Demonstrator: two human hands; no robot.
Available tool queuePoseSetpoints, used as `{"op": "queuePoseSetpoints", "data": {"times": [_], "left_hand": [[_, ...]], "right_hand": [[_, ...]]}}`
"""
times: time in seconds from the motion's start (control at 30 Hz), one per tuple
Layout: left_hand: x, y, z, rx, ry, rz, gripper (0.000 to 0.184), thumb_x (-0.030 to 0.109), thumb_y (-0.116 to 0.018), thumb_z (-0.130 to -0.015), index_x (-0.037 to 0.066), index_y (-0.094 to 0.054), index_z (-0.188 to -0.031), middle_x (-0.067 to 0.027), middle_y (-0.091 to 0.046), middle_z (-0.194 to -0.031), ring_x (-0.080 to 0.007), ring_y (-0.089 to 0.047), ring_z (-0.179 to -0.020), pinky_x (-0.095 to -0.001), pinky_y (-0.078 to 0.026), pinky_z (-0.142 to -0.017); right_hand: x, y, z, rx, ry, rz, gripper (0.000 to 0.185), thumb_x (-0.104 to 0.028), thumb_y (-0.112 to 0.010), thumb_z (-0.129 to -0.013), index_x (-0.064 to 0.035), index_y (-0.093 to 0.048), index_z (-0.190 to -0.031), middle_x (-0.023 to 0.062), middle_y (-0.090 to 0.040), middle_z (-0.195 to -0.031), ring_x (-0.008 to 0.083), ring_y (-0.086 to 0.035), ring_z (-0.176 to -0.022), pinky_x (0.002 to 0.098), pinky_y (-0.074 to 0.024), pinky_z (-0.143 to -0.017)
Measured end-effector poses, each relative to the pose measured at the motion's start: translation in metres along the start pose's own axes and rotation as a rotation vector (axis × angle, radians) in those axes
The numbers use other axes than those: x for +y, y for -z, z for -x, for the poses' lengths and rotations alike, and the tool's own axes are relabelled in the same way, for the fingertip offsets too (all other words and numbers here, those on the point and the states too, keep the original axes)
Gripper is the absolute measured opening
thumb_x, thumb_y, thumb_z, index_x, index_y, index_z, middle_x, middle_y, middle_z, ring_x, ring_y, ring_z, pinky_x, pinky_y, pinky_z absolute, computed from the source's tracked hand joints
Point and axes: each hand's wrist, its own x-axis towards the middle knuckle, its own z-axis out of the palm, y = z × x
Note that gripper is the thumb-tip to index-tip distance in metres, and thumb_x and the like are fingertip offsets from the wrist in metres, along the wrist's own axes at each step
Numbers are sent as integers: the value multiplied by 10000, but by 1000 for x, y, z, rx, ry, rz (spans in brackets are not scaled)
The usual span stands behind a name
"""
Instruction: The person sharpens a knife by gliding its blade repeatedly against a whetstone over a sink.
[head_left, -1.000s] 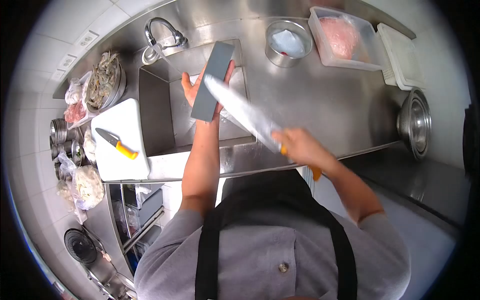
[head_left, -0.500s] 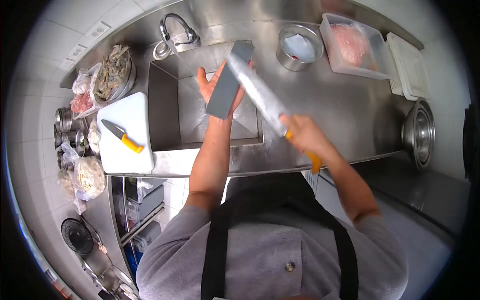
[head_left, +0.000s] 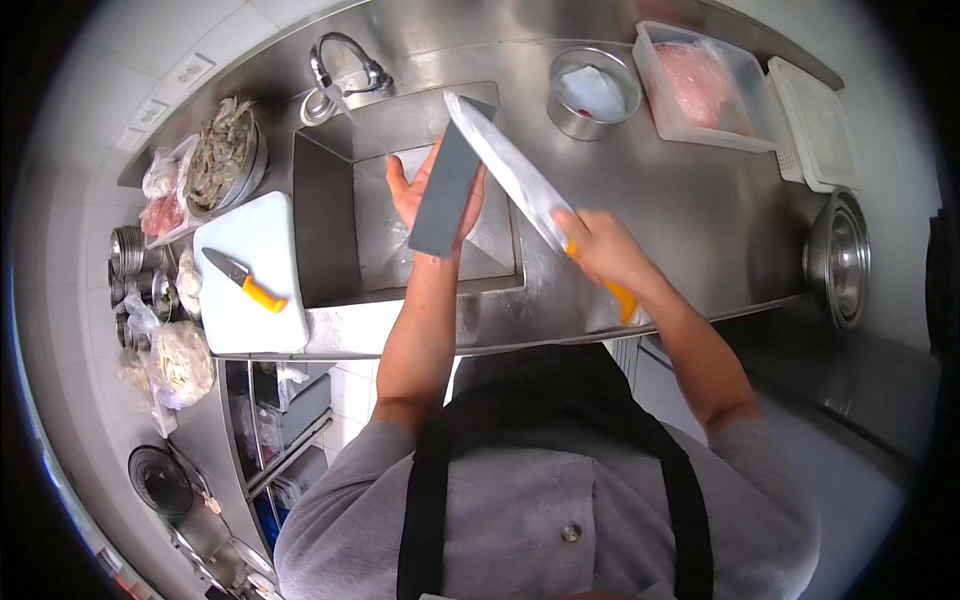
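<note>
Grey stone, long flat block, lying on the upturned palm of the left hand over the sink. Left fingers come up along its right edge, thumb stands off to the side, so it's cradled rather than squeezed. Right hand is wrapped round the yellow handle of the big knife; blade slants up and left, front part over the stone's upper end. Contact or small gap there: can't tell.

Handling, my guess: stone rigid, fairly heavy for its size, likely brittle if dropped, slick if wet, with the tap just above the sink. Best hold: from beneath and by the long edges, fingertips kept below the top face. Knife: stiff, moderate weight, blade-heavy maybe; handle only, close to the blade, wrist firm. Edge side not readable, so treat both as sharp.

Small knife lies on the white board left of the sink, untouched.
</note>
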Motion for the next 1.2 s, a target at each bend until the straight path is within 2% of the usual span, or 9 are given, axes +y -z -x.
{"op": "queuePoseSetpoints", "data": {"times": [0.13,0.3,0.37,0.57,0.77,0.87,0.97,1.0,1.2], "left_hand": [[-7,-18,-4,199,-103,-138,866,654,-328,-1034,-80,-507,-1457,-274,-508,-1539,-432,-407,-1491,-584,-189,-1314],[-18,-23,-1,222,-66,-272,960,732,-285,-1027,-81,-489,-1493,-208,-597,-1472,-325,-492,-1439,-529,-237,-1292],[-6,4,1,-54,104,-157,956,742,-295,-1020,-57,-478,-1512,-193,-585,-1492,-325,-475,-1457,-537,-224,-1299],[-11,-6,7,97,40,-211,641,552,-402,-1057,51,-605,-1402,-207,-609,-1457,-340,-516,-1429,-594,-205,-1311],[-16,-14,2,-93,-25,-118,898,680,-297,-1038,-60,-496,-1505,-181,-617,-1462,-292,-492,-1434,-475,-265,-1275],[-24,-11,8,170,37,-324,843,693,-362,-1026,-1,-538,-1471,-169,-564,-1518,-320,-504,-1421,-575,-251,-1292],[-24,-26,2,254,-57,-202,928,739,-310,-1017,-23,-503,-1509,-156,-571,-1521,-294,-528,-1397,-490,-328,-1235],[-18,-14,0,-152,29,-34,954,752,-287,-1013,-31,-491,-1518,-158,-568,-1525,-289,-523,-1404,-488,-310,-1243],[-26,-22,3,181,41,-290,858,667,-263,-1041,-16,-529,-1488,-196,-615,-1449,-299,-420,-1501,-596,-165,-1314]], "right_hand": [[-17,-27,2,-51,93,-116,559,-540,-552,-1071,-28,-652,-869,45,-546,-565,140,-510,-428,339,-400,-423],[-32,-9,-37,83,22,-195,498,-471,-582,-1073,-20,-659,-878,45,-553,-563,141,-516,-418,341,-394,-405],[-39,-20,-56,78,113,-286,476,-429,-565,-1084,-9,-639,-874,33,-549,-558,138,-521,-412,338,-401,-402],[-48,-7,-39,75,62,-310,463,-390,-561,-1093,-17,-592,-820,24,-539,-549,126,-512,-400,337,-393,-387],[-33,-44,-35,5,306,-262,523,-473,-585,-1077,-38,-599,-788,11,-511,-516,126,-497,-375,323,-392,-382],[-36,-10,-97,145,222,-369,567,-508,-579,-1075,-32,-592,-767,25,-527,-516,144,-508,-373,343,-395,-380],[-54,-55,-53,49,132,-322,586,-521,-539,-1088,-35,-588,-764,18,-513,-513,141,-514,-378,336,-400,-379],[-49,-57,-36,-43,216,-276,633,-556,-510,-1082,-7,-599,-780,52,-536,-509,181,-538,-380,366,-431,-392],[-51,-35,-78,75,171,-351,566,-533,-561,-1074,-35,-614,-808,33,-553,-535,146,-519,-377,342,-406,-378]]}}
